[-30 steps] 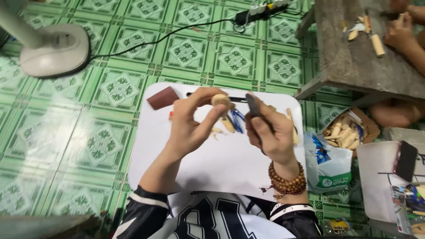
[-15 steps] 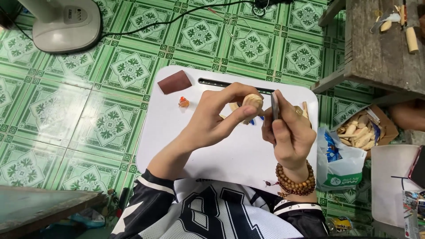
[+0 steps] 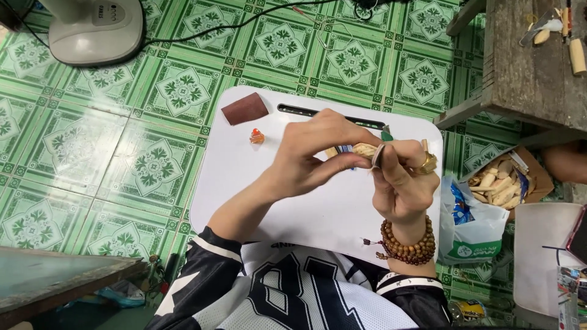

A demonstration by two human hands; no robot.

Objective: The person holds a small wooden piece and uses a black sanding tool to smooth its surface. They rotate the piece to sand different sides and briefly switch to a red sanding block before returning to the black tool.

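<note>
Over a white lap table [image 3: 318,214], my left hand [image 3: 312,156] pinches a small pale wooden piece [image 3: 365,150] between thumb and fingers. My right hand [image 3: 403,180], with a gold ring and a wooden bead bracelet, grips a small folded strip of sandpaper [image 3: 378,156] pressed against the end of the wooden piece. The two hands touch above the table's far right part. A brown sandpaper square [image 3: 244,109] and a tiny orange figure [image 3: 257,136] lie on the table to the left of my hands.
A fan base [image 3: 95,27] with a black cord stands on the green tiled floor at upper left. A wooden bench [image 3: 532,67] with tools is at upper right. A box of wooden pieces [image 3: 501,183] and a plastic bag [image 3: 474,229] sit to the right.
My hands have lowered slightly and drawn closer together; the sandpaper strip now meets the wooden piece. The view has shifted down and to the left.
</note>
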